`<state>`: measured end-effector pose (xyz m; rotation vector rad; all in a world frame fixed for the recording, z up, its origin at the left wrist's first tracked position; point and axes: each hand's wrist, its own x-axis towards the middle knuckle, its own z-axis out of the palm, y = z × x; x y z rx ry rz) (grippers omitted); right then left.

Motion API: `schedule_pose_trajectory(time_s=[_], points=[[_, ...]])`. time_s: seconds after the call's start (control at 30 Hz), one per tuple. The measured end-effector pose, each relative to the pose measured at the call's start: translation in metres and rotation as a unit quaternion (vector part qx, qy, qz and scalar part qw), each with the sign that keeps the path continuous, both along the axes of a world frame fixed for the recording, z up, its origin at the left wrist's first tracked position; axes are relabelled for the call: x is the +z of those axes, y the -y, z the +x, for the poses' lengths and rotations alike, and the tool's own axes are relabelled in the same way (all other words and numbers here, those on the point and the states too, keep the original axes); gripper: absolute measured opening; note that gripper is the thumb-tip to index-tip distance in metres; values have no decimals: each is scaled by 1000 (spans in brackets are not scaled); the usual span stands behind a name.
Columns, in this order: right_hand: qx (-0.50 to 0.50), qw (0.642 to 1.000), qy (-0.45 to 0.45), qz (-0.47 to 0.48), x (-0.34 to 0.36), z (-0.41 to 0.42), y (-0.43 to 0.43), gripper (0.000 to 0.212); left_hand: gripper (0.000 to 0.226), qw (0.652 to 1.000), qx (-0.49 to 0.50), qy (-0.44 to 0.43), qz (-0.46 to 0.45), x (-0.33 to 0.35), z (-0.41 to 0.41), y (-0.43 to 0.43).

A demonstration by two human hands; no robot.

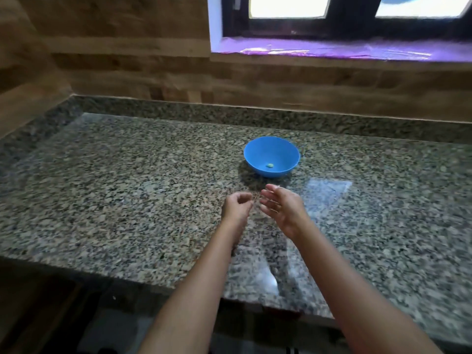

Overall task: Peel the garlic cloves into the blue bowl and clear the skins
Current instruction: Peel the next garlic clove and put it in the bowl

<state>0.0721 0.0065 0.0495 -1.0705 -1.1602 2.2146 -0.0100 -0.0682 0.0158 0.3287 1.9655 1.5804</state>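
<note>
Blue bowl [255, 152] stands upright on speckled granite surface [127, 175]. Inside we see one pale peeled garlic clove [270, 165], lying at bottom. Our hands hover near bowl's front, not touching it. Right hand [283, 205]: fingers straight, spread, palm facing left hand [237, 205]. Left fingers curl toward thumb; we cannot tell whether they pinch anything.
</note>
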Motion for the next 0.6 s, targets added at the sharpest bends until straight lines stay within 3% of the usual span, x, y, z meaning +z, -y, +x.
schedule_pose_trajectory(time_s=[0.07, 0.13, 0.27, 0.33, 0.47, 0.6], points=[[-17, 1000, 6, -5, -3, 7, -15, 20, 26, 984, -70, -120, -109, -8, 2, -13], [-27, 1000, 13, -4, -7, 12, -28, 22, 35, 944, -132, -232, -194, -14, 4, -23], [-50, 998, 23, -1, -13, 13, -45, 20, 28, 898, -153, -328, -249, -25, 2, -32], [-55, 998, 27, 3, -12, 9, -52, 20, 21, 896, -152, -343, -237, -25, -1, -37], [-69, 997, 22, 1, -10, -1, -65, 21, 15, 946, -55, -298, -114, 4, -11, -57], [-76, 997, 29, 9, -9, -11, -73, 21, 25, 953, -15, -296, -60, 36, -33, -90]])
